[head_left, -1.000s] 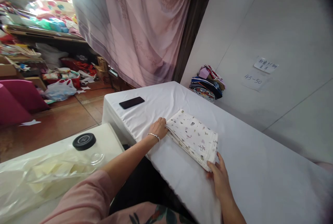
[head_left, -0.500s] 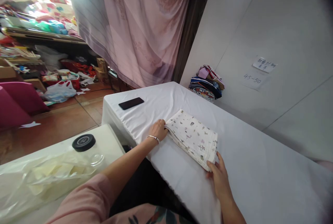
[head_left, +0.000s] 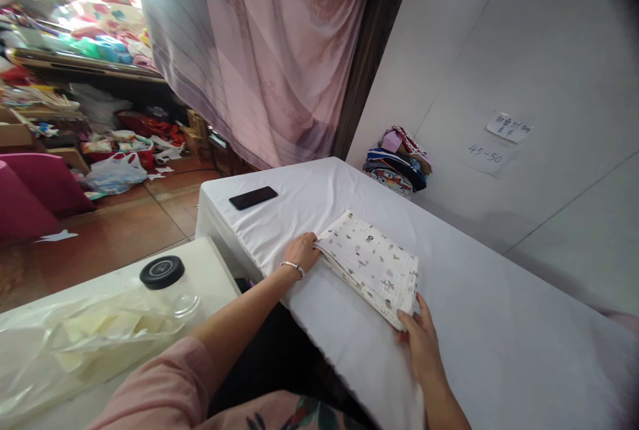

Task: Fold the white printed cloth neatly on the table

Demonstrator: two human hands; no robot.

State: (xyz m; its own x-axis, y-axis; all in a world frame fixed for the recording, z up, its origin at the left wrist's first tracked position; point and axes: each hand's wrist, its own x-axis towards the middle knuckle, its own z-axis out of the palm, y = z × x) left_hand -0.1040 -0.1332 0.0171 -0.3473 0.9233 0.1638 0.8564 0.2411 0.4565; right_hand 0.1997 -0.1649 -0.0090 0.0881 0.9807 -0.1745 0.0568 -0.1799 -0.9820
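Cloth (head_left: 367,260) gripped at both near corners

Head view: the cloth lies on the table (head_left: 509,330), long axis slanting from upper left to lower right, layered edge facing the person. Left hand (head_left: 303,253) and right hand (head_left: 422,337) each pinch a near corner. The table's near edge runs close by; its top stretches widest rightward. Phone (head_left: 253,198) lies upper left, apart.
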